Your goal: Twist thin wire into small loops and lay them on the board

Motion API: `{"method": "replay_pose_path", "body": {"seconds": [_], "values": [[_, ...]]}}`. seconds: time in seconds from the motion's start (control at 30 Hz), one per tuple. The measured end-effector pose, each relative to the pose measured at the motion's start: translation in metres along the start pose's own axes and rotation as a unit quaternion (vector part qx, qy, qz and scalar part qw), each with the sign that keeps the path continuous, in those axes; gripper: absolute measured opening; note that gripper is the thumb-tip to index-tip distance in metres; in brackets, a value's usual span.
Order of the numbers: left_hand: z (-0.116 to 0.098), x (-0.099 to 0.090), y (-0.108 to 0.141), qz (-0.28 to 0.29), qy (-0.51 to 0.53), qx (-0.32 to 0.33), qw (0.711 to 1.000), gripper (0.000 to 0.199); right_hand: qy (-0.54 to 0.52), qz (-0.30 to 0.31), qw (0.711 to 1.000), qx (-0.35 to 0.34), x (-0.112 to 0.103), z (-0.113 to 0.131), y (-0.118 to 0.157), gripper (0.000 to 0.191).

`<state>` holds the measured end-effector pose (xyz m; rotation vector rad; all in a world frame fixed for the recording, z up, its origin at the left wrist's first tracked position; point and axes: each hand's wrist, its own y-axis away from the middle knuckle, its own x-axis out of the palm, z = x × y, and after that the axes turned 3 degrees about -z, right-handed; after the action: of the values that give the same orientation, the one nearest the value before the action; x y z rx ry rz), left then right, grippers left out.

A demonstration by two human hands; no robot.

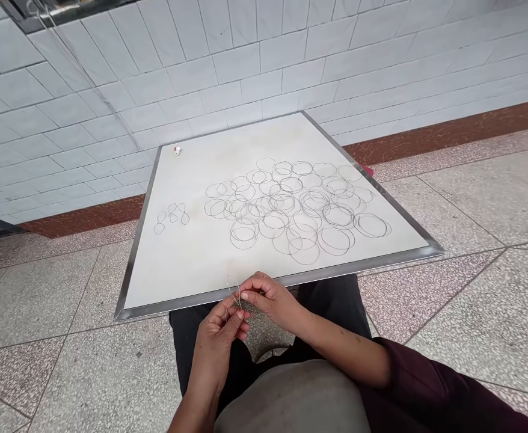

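Observation:
Between my two hands, just over the near edge of the white table (192, 270), is a thin wire loop (229, 281) bent into a narrow, crossed shape. My left hand (221, 328) pinches its lower part between thumb and fingers. From the right, my right hand (268, 297) grips the same wire near its middle, thumb against the fingertips. The fingers hide part of the wire. Several wire rings (273, 225) lie spread and overlapping across the table's middle and right. At the left lie 3 wire pieces twisted into figure eights (172, 213).
A small white and red object (178, 151) sits at the table's far left corner. Metal trim (381, 260) edges the tabletop. Behind it stands a white tiled wall (237, 72) with a cable running down it. My legs are under the near edge.

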<state>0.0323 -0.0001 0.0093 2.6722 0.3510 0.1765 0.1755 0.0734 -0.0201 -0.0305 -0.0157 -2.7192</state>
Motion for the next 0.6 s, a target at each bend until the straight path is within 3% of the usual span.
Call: {"method": "replay_pose_path", "body": {"seconds": [0.3, 0.6], "values": [[0.007, -0.002, -0.003, 0.011, -0.016, 0.035, 0.999, 0.043, -0.179, 0.050, 0.981, 0.063, 0.012, -0.008, 0.001, 0.024], [0.004, -0.003, 0.001, 0.006, 0.029, 0.011, 1.000, 0.044, -0.103, 0.015, 0.994, 0.037, 0.014, -0.010, 0.002, 0.019]]}}
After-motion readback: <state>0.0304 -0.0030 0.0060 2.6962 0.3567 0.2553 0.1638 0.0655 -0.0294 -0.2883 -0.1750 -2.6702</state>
